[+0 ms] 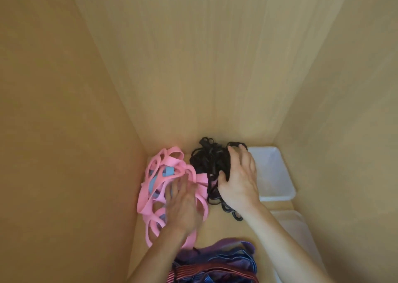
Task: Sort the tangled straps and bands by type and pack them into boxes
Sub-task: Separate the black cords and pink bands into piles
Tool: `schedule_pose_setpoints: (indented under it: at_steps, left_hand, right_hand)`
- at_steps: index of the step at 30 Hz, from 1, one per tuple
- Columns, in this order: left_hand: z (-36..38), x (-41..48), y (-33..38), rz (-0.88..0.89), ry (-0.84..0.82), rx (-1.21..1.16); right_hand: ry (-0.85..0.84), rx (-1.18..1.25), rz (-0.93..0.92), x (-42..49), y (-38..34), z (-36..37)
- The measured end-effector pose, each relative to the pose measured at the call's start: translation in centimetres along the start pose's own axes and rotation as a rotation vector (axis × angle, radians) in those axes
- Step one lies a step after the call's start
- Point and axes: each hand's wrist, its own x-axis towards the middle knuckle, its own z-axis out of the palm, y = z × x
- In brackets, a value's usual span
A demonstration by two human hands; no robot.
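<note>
Head view: we see the left hand (185,207) lying flat, fingers straight, on the tangle of pink bands (200,177) at the left of the tabletop (226,229); a blue band (169,172) is caught among them. The right hand (239,179) grips the bundle of black straps (206,160), thumb and fingers curled round it, just beside a white box (277,196). A second white box (295,224) sits nearer. Purple and blue straps (226,254) lie at the bottom edge.

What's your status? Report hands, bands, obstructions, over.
Left hand flat on pink bands. Right hand grips black straps, white box alongside. Some black loops overlap the pink.
</note>
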Motion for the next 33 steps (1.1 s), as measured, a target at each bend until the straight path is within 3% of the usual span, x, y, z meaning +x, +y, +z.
schedule_pose_setpoints:
  at_steps: [3,8,12,20,28,33]
  left_hand:
    - [0.3,1.3,0.0,0.021,-0.038,-0.004]
    - [0.4,3.5,1.0,-0.006,-0.132,0.041]
    - [0.6,4.3,1.1,-0.050,-0.078,0.106]
    - [-0.2,3.3,-0.1,-0.108,0.113,0.073]
    - [-4.1,4.3,-3.1,-0.157,0.292,-0.210]
    - [-7.6,6.0,-4.0,-0.300,0.343,-0.255]
  right_hand:
    - [0.047,0.081,-0.033,-1.4,-0.6,-0.6]
    - [-0.019,0.141,-0.040,-4.0,-0.8,-0.1]
    - [-0.091,0.156,-0.075,-5.0,-0.4,0.6]
    - [-0.077,0.242,-0.065,-4.4,0.5,0.0]
    - [-0.090,0.255,-0.053,-3.6,0.4,0.2]
    - [-0.093,0.259,-0.090,-3.2,-0.1,0.7]
